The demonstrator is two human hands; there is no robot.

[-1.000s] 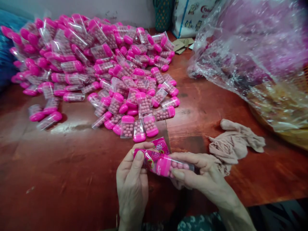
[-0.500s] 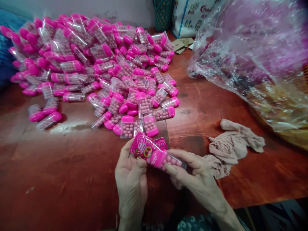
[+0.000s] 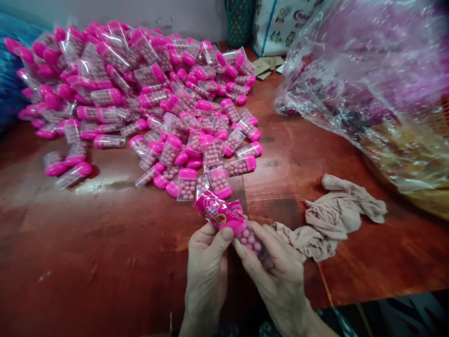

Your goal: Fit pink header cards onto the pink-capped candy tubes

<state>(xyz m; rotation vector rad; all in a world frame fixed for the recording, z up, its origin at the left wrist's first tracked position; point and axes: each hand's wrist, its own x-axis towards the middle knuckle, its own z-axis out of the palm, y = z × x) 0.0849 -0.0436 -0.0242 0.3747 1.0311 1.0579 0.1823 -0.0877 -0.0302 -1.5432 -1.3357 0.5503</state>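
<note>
Between my two hands is a small clear container of pink candy balls (image 3: pixel 250 239), its pink cap end toward the left. A printed pink label sleeve (image 3: pixel 214 208) sits at that cap end and sticks out up and to the left. My left hand (image 3: pixel 208 267) pinches the sleeve at the cap, thumb on top. My right hand (image 3: pixel 277 269) is closed round the clear body, its thumb near the cap. The lower end of the container is partly hidden by the right fingers. Just beyond lies a large heap of similar pink-capped candy containers (image 3: pixel 150 98).
Right of my hands a crumpled beige cloth (image 3: pixel 336 210) lies on the red-brown wooden table (image 3: pixel 115 262). A big clear plastic bag (image 3: pixel 326 93) rests over a woven basket (image 3: pixel 444 121) at the right. Cardboard pieces (image 3: pixel 264 67) and a white printed bag (image 3: pixel 277 28) stand at the back.
My left hand has moved right, its thumb now pressing on the cap end. The sleeve covers more of the cap than before. My right hand has shifted slightly, its thumb closer to the cap.
</note>
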